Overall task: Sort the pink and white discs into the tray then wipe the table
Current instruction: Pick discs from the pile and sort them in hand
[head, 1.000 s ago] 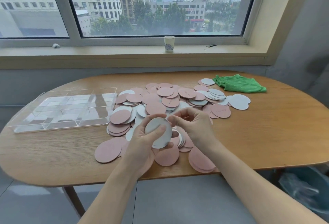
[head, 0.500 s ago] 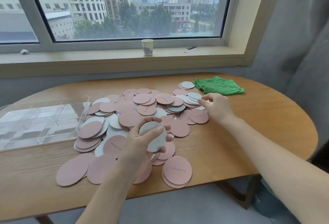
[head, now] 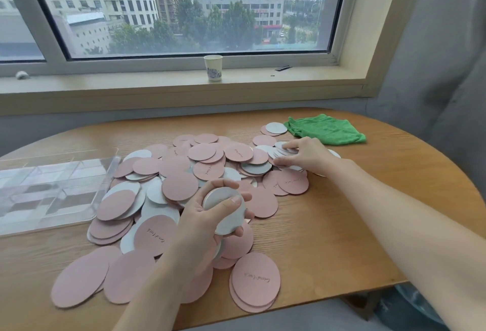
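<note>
A wide heap of pink and white discs point(head: 181, 186) covers the middle of the wooden table point(head: 342, 225). My left hand point(head: 207, 222) holds a small stack of white discs point(head: 226, 212) above the heap's near side, thumb across the top. At the heap's far right my right hand point(head: 305, 155) has thumb and fingers closed around a few white discs point(head: 285, 149) that lie on the pile. The clear divided tray point(head: 52, 188) lies at the left, its compartments showing nothing inside. A green cloth point(head: 326, 132) lies crumpled at the far right.
A paper cup point(head: 213, 68) stands on the window sill behind the table. Grey curtain hangs at the right. A dark bin point(head: 410, 309) shows below the table's right edge. Bare wood lies right of the heap and along the near edge.
My right hand left the stack in my left hand, reached to the far right of the heap and now grasps white discs there. My left hand keeps its stack. The view swung right.
</note>
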